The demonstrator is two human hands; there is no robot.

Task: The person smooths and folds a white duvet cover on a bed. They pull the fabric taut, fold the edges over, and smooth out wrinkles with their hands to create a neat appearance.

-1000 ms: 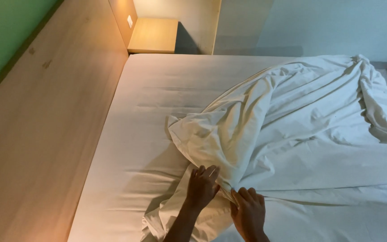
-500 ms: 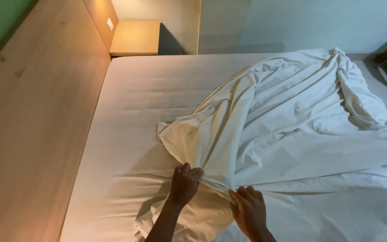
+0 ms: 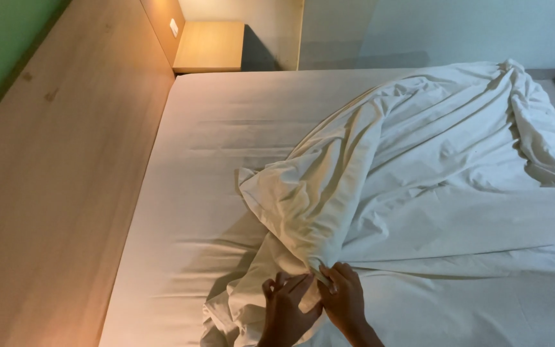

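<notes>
A rumpled white duvet (image 3: 419,173) lies bunched across a bed with a white fitted sheet (image 3: 239,122). At the bottom middle of the head view both my hands meet on a gathered fold of the duvet. My left hand (image 3: 285,308) presses and pinches the cloth from the left, fingers pointing up and right. My right hand (image 3: 343,297) grips the same fold from the right, fingertips at the fabric's edge. The two hands nearly touch each other. My wrists run off the lower edge.
A light wooden headboard panel (image 3: 65,193) runs along the left of the bed, with a green wall (image 3: 1,45) behind it. A small wooden bedside shelf (image 3: 208,46) stands at the far corner. A pale wall (image 3: 457,29) backs the bed.
My hands have come closer together on the duvet fold, the left one sliding right toward the right one. The view has shifted, so the bed sits slightly differently in frame.
</notes>
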